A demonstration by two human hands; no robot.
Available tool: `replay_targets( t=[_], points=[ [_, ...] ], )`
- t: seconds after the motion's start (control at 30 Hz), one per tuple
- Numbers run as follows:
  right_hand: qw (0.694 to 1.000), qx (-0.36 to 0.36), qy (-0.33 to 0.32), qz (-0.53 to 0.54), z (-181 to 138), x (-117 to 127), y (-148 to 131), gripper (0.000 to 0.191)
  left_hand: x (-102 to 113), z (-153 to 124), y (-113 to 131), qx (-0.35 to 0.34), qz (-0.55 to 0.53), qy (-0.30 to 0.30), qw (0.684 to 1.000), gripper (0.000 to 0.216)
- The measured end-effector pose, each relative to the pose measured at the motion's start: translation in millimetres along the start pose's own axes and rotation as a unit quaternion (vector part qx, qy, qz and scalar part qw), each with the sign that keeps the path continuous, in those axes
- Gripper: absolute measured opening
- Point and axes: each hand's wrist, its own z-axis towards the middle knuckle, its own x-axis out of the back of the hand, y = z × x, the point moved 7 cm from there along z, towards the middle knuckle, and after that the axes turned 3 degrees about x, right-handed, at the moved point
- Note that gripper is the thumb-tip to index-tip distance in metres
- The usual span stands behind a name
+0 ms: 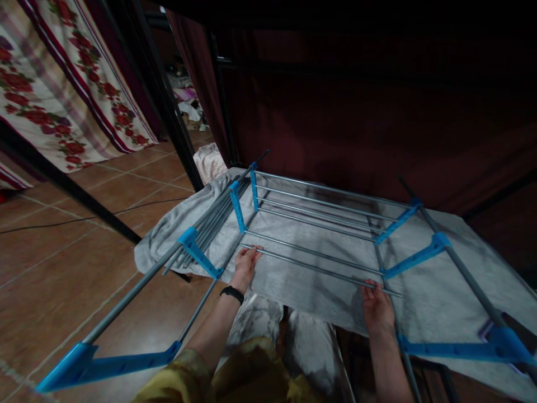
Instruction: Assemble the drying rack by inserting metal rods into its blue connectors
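Note:
My left hand (246, 265), with a black band on its wrist, pinches a thin grey metal rod (312, 267) close to its left end. Close to the rod's other end, the fingers of my right hand (378, 307) are closed on it. The rod lies level across the near part of a rack frame of grey tubes (136, 292) and blue plastic brackets (200, 254). Beyond it, several similar rods (319, 186) run crosswise between the left and right brackets. A bundle of loose rods (212, 224) rests by the left side tube.
The rack stands over a surface covered with a grey cloth (474, 296). A dark flat object (520, 330) lies at the right edge. Black metal posts (170, 106) and a dark red curtain (335, 123) stand behind. A cable (92, 217) crosses the tiled floor (59, 268).

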Motion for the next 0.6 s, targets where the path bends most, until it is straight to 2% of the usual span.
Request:
replay_targets(
  t=[0.3, 0.6],
  points=[
    [1.0, -0.015, -0.017, 0.002, -0.6, -2.0, 0.6, 0.019, 1.6, 0.6, -0.8, -0.01, 0.0, 0.013, 1.0, 0.014],
    [1.0, -0.006, 0.002, -0.001, -2.5, -3.5, -0.6, 0.02, -0.5, -2.5, 1.0, -0.007, -0.001, 0.008, 1.0, 0.016]
  ],
)
